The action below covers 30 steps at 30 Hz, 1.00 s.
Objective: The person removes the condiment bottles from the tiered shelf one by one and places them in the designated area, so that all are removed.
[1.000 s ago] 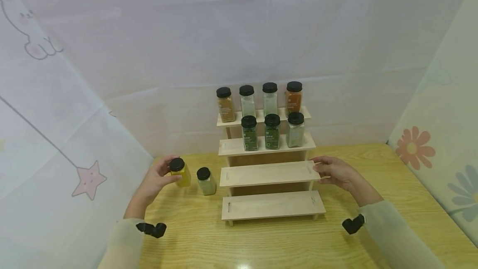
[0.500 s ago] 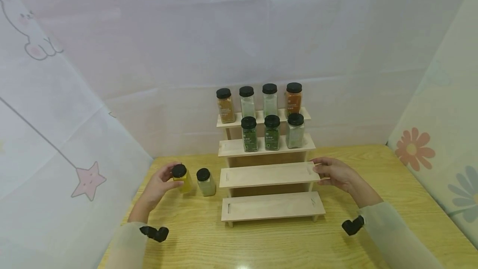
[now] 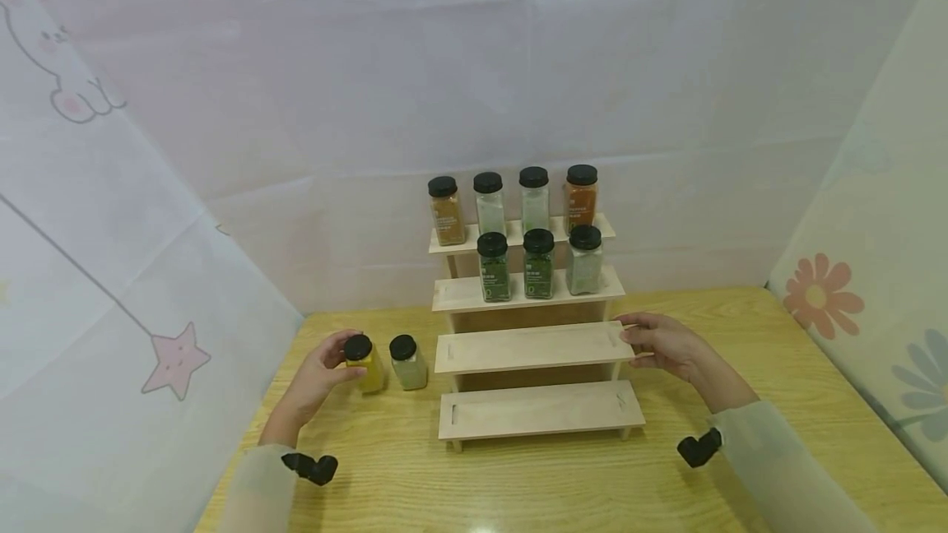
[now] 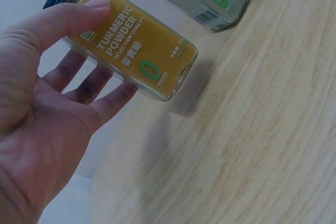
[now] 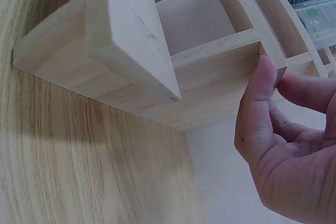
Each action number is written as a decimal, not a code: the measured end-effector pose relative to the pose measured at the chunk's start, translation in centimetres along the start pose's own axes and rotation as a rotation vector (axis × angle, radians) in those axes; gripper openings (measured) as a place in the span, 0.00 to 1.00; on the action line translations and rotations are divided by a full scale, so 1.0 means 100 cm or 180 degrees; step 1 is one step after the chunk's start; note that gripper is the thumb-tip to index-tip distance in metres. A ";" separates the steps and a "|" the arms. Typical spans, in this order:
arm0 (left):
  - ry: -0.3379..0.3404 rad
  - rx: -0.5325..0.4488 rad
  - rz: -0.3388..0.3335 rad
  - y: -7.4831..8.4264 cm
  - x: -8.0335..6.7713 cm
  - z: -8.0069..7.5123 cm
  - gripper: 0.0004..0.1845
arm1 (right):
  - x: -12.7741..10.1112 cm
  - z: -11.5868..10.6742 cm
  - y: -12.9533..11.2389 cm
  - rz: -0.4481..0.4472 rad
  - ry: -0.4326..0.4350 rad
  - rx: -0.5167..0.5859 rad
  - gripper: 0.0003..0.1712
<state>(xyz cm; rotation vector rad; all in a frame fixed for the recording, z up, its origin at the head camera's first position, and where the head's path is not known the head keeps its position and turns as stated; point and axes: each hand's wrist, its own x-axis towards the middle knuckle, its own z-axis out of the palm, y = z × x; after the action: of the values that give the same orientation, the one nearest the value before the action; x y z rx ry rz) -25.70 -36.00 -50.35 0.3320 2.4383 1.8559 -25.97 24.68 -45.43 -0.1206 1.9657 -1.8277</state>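
My left hand [image 3: 320, 377] grips a square glass jar of turmeric powder [image 4: 134, 40] with a black lid, thumb across its label and fingers behind. In the head view that jar is left of a pale green-grey spice jar [image 3: 410, 367] standing on the table. My right hand [image 3: 662, 344] pinches the right end of the third shelf down on a stepped wooden rack [image 3: 533, 348]. The right wrist view shows thumb and forefinger on that shelf's corner [image 5: 280, 74]. Bare boards show on the rack's two lower shelves.
On the rack's top shelf stand several black-lidded spice jars, including an orange-red one [image 3: 582, 200]. Its second shelf bears two green herb jars [image 3: 538, 270] and a pale jar [image 3: 585, 266]. White printed cloth [image 3: 370, 105] hangs behind the wooden table [image 3: 385, 475].
My left hand has come nearer and slightly to the right with the turmeric jar, lowering it beside the pale jar. My right hand has stayed on the shelf end.
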 end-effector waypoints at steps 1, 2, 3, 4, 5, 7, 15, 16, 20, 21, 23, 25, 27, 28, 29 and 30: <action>0.0008 -0.0001 -0.0003 0.000 0.000 0.000 0.39 | 0.000 0.000 0.000 -0.0005 -0.0002 -0.0001 0.38; 0.0017 -0.0003 -0.0002 -0.001 -0.001 0.000 0.39 | 0.000 0.000 0.001 -0.0009 -0.0004 -0.0002 0.38; 0.0021 -0.0008 0.0000 -0.001 -0.001 0.001 0.38 | 0.000 -0.001 0.001 -0.0007 0.0000 0.0001 0.38; 0.0024 -0.0005 -0.0001 -0.002 -0.001 0.001 0.38 | 0.001 -0.001 0.001 -0.0015 -0.0003 -0.0005 0.38; 0.0026 -0.0007 0.0003 -0.003 -0.001 0.001 0.38 | 0.001 -0.001 0.001 -0.0021 -0.0004 -0.0008 0.38; 0.0030 -0.0003 -0.0006 -0.004 -0.001 0.002 0.38 | 0.001 -0.001 0.002 -0.0015 0.0007 -0.0004 0.37; 0.0016 0.0008 -0.0082 -0.008 0.000 0.003 0.39 | 0.003 -0.002 0.003 -0.0019 0.0000 0.0007 0.38; 0.0018 0.0011 -0.0092 -0.009 0.000 0.003 0.39 | 0.003 -0.002 0.003 -0.0016 0.0003 0.0009 0.38; 0.0016 0.0024 -0.0108 -0.009 -0.002 0.005 0.39 | 0.002 -0.001 0.003 -0.0013 0.0009 0.0006 0.38; 0.0021 0.0019 -0.0111 -0.009 -0.002 0.005 0.39 | 0.002 -0.001 0.003 -0.0015 0.0014 0.0004 0.38; 0.0017 0.0019 -0.0120 -0.009 -0.002 0.005 0.39 | 0.002 -0.001 0.003 -0.0016 0.0021 0.0003 0.37; 0.0017 0.0018 -0.0132 -0.010 -0.001 0.005 0.38 | 0.002 -0.001 0.003 -0.0019 0.0025 -0.0001 0.37; 0.0017 0.0015 -0.0135 -0.011 -0.001 0.005 0.38 | 0.002 -0.001 0.003 -0.0021 0.0023 -0.0006 0.37; 0.0015 0.0015 -0.0133 -0.011 -0.001 0.005 0.38 | 0.002 -0.001 0.003 -0.0020 0.0019 -0.0005 0.37; 0.0013 0.0010 -0.0129 -0.011 -0.001 0.005 0.38 | 0.002 -0.001 0.003 -0.0020 0.0013 -0.0005 0.38; 0.0012 0.0009 -0.0123 -0.011 -0.001 0.005 0.38 | 0.002 -0.001 0.003 -0.0022 0.0004 -0.0007 0.38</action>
<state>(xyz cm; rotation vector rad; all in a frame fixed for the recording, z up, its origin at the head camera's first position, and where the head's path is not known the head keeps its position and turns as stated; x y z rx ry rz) -25.69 -35.84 -51.57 0.2795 2.4321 1.8395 -26.13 24.71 -45.80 -0.1272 1.9704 -1.8306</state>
